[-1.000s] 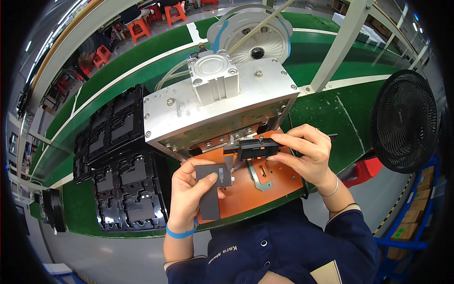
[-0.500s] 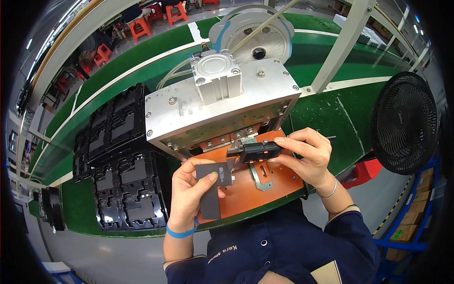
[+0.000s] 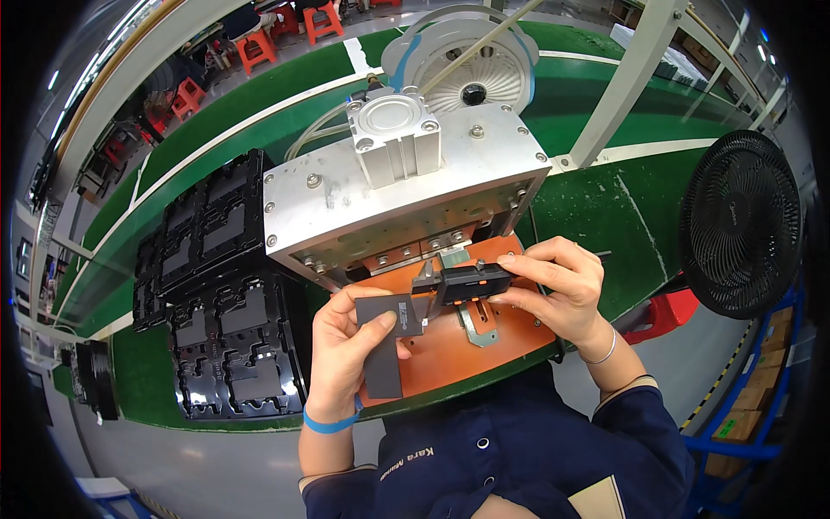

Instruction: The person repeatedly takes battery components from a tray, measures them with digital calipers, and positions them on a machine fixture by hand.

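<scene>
At the near edge of a green-topped bench (image 3: 143, 385), before a silver press (image 3: 471, 160): two hands at work above an orange plate (image 3: 450, 359). Left hand (image 3: 341, 350): thumb flat on a dark grey L-shaped piece (image 3: 382, 368), pinched against the fingers; its lower limb overhangs the plate toward the bench edge. Right hand (image 3: 558, 281): thumb and fingertips grasping the end of a black caliper (image 3: 475, 284), its jaws directed left, near the piece's upper limb; contact, from where I stand, cannot be told. Open room: a gap between the hands, orange plate showing below; the press's front rises just beyond the caliper. Left of the press: black trays (image 3: 219, 350) bearing grey pieces. Right: green surface, then a round black fan (image 3: 739, 225). Background: red stools (image 3: 255, 50) on a grey floor.
</scene>
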Tool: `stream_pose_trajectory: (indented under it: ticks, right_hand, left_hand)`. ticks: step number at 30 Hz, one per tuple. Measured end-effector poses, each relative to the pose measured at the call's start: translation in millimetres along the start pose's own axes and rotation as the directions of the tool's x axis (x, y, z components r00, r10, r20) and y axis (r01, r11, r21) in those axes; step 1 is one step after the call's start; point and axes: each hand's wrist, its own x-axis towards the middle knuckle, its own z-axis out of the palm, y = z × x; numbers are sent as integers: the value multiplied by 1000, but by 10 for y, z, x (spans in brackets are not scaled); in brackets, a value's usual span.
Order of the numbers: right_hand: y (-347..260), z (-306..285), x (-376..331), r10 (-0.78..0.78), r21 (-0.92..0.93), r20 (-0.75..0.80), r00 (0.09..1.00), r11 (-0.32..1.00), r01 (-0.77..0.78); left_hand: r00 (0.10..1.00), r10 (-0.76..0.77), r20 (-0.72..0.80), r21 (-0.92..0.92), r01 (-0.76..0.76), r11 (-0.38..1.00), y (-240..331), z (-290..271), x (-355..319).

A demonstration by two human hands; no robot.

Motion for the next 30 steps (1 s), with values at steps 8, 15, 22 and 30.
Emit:
stream_pose_trajectory:
  ticks: [8,15,22,30]
  right_hand:
    - [-6,-3,-12,-14,-4,0,1000,1000,14]
    - [-39,16,-21,12,16,-2,1000,1000,-12]
    - [58,-532,-405,372,89,-53,927,926,-367]
    - [1560,-1161,-1647,707,178,-227,669,706,-686]
  left_hand:
    - [1000,5,9,-4,-5,1000,-6,-4,13]
    - [1000,-13,-5,10,13,1000,32,-23,-30]
    - [728,679,-95,908,-217,358,443,-401,-691]
    - [593,801,84,878,336,-341,513,-1923,-1595]
